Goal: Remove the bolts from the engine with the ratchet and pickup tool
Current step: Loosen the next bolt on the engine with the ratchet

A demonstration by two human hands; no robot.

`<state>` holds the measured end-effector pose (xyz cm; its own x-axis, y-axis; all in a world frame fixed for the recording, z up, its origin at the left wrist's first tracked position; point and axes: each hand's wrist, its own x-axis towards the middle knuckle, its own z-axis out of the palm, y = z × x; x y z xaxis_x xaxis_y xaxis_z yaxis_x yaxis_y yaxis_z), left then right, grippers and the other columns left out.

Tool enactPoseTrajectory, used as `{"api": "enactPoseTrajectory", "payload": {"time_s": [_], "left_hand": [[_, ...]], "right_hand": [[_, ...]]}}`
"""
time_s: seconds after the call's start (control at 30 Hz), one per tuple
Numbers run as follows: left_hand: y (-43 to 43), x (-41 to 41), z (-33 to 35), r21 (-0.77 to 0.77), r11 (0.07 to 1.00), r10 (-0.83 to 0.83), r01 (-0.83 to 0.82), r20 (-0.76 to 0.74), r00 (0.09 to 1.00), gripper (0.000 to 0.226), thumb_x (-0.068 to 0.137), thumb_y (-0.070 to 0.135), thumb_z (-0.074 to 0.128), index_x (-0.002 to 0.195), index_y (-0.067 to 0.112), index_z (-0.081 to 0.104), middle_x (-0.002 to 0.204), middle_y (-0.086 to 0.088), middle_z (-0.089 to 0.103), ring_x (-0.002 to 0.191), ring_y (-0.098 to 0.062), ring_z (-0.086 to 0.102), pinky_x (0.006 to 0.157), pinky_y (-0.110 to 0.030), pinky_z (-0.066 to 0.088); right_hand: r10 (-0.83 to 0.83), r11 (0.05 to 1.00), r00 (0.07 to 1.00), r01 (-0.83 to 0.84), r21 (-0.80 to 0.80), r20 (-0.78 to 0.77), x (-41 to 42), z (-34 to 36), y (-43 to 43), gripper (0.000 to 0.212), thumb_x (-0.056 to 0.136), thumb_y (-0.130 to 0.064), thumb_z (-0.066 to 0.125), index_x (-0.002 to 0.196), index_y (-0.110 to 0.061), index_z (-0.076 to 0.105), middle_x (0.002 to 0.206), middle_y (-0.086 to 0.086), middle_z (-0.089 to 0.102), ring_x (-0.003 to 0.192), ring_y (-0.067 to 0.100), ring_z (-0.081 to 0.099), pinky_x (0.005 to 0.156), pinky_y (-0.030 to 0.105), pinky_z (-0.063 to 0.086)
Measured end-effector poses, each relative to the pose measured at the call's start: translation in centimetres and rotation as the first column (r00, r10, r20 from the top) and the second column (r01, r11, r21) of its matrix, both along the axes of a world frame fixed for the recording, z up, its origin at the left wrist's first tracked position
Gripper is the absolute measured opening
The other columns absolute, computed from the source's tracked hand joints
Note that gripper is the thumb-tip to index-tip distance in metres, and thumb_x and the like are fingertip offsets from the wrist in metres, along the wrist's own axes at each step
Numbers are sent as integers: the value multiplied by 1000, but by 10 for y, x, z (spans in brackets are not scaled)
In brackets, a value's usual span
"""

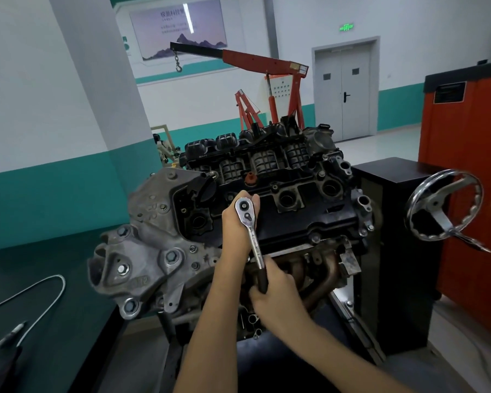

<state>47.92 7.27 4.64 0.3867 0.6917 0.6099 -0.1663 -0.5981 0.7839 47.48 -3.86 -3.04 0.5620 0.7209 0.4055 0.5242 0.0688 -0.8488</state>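
The right hand [277,292] is closed around the black grip of the ratchet [251,232], near the viewer and low against the engine's near side. The left hand [237,222] cups the ratchet's chrome head from the left, fingers curled round its far edge, holding it down on the black valve cover [301,214]. The handle slopes from the head towards the near right. Whatever sits under the head is hidden.

The engine [159,251] stands in the middle of the scene, grey castings to the left and rusty exhaust pipes [321,276] below the cover. The pickup tool [10,336] lies on the dark green table [68,336] at near left, well apart from both hands, its thin shaft bent in a loop. A chrome handwheel [444,205] juts out on the right, with an orange cabinet [471,180] behind it. A red engine crane [267,62] stands at the far side.
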Motion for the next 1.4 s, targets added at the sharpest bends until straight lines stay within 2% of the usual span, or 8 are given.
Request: {"api": "enactPoseTrajectory", "payload": {"time_s": [0.17, 0.37, 0.57, 0.73, 0.83, 1.1, 1.2, 1.4], "left_hand": [[7, -8, 0, 55, 989, -133, 138, -79, 988, 48, 96, 15, 58, 57, 29, 33, 51, 14, 32, 52, -3, 27, 50, -13, 26], [9, -9, 1, 11, 986, -168, 168, -7, 986, 53, 93, 8, 56, 52, 32, 33, 54, 13, 31, 58, -6, 29, 56, -19, 28], [2, 6, -2, -22, 995, -100, 102, 82, 992, 47, 96, 1, 54, 61, 19, 27, 51, 14, 27, 54, -3, 23, 56, -16, 25], [2, 5, -4, -15, 999, -43, 45, 110, 993, 47, 96, 5, 55, 64, 21, 24, 60, 10, 23, 57, -4, 20, 55, -22, 23], [7, 5, -2, -81, 991, -93, 103, 118, 989, 49, 96, 2, 54, 63, 21, 23, 57, 12, 21, 58, -5, 19, 61, -22, 26], [7, -4, 1, -9, 992, -128, 127, -24, 992, 57, 92, 4, 56, 48, 32, 33, 50, 13, 31, 54, -4, 26, 53, -18, 25], [3, -2, -3, -52, 994, -94, 98, 65, 993, 47, 94, 5, 56, 58, 23, 32, 57, 7, 30, 57, -8, 26, 55, -21, 26], [-2, 5, -2, -44, 999, -23, 29, 128, 991, 44, 94, -1, 55, 65, 15, 27, 66, -6, 20, 61, -10, 20, 57, -19, 23]], "right_hand": [[101, 961, 894, 27, -276, 436, 87, 39, -34, 28, 78, -7, 58, 102, -22, 55, 65, -4, 50, 53, 15, 50, 50, 17, 38], [150, 905, 492, 281, -320, 858, 139, 110, -32, 26, 86, -17, 56, 110, -24, 47, 61, -13, 38, 53, 11, 44, 51, 22, 35], [0, 978, 963, 56, -202, 268, 55, 17, -29, 21, 82, -13, 59, 91, -25, 44, 63, 1, 51, 47, 6, 48, 45, 19, 39], [-18, 1000, 998, 19, 24, -52, -12, -8, 10, 25, 84, -7, 55, 106, -18, 52, 70, -1, 60, 60, 7, 59, 56, 18, 48], [45, 992, 993, -31, -126, 109, 20, 4, -7, 30, 83, -8, 54, 111, -18, 50, 73, 1, 54, 55, 8, 52, 51, 8, 39], [174, 891, 460, 302, -338, 871, 139, 109, -36, 28, 88, -19, 55, 112, -29, 43, 64, -10, 44, 63, 16, 56, 56, 23, 40], [77, 922, 625, 252, -294, 777, 119, 76, -35, 26, 85, -17, 58, 108, -25, 47, 64, -11, 46, 59, 14, 56, 49, 18, 38], [21, 1000, 1000, -21, -17, 13, 11, -9, -2, 25, 82, -7, 56, 102, -21, 51, 66, 0, 58, 54, 6, 56, 51, 18, 45]]}}
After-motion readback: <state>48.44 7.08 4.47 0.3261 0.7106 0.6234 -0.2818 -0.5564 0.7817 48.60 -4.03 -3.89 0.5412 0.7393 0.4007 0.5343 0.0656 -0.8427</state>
